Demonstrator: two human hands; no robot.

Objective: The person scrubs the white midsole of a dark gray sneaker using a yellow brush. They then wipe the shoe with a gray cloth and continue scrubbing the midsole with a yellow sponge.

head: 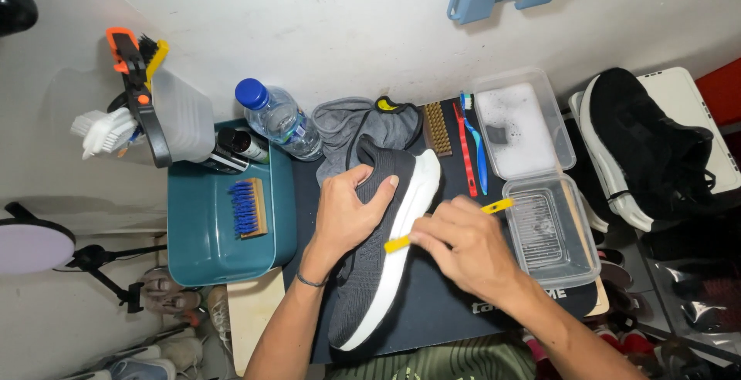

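Scrubbing looks to be the step in hand: the right hand (463, 253) pinches a yellow-handled brush (448, 226) between thumb and fingertips, its grip closed narrow on the handle, and lays the brush across the white sole (405, 218) of a dark grey knit shoe (369, 272); the bristle end is hidden against the sole near the thumb, so I cannot tell how firmly it presses. The left hand (347, 214) steadies the shoe, its grip wrapped over the upper with the thumb hooked at the collar; the shoe lies on its side on a dark mat (444, 307) on the worktop, toe toward the person, heel toward the wall.

Just beyond the heel lies a grey cloth (343, 121); beside it a brass-bristled brush (438, 128), then a red toothbrush (466, 152) and a blue toothbrush (478, 148) side by side. To the right stand a clear tub of foamy water (519, 121) and, nearer the person, a second clear tub (549, 229) with a ribbed floor. To the left sits a teal tray (204, 249) carrying a blue-bristled wooden brush (248, 208); a water bottle with a blue cap (278, 121) lies at its far edge. A black trainer (648, 148) rests well apart on the right.

By my judgement the work is on the sole's side edge, midway along; the next move calls for short strokes along the white rim, with the left hand keeping the shoe from rolling, and a fresh dip in the foam once the bristles run dry.
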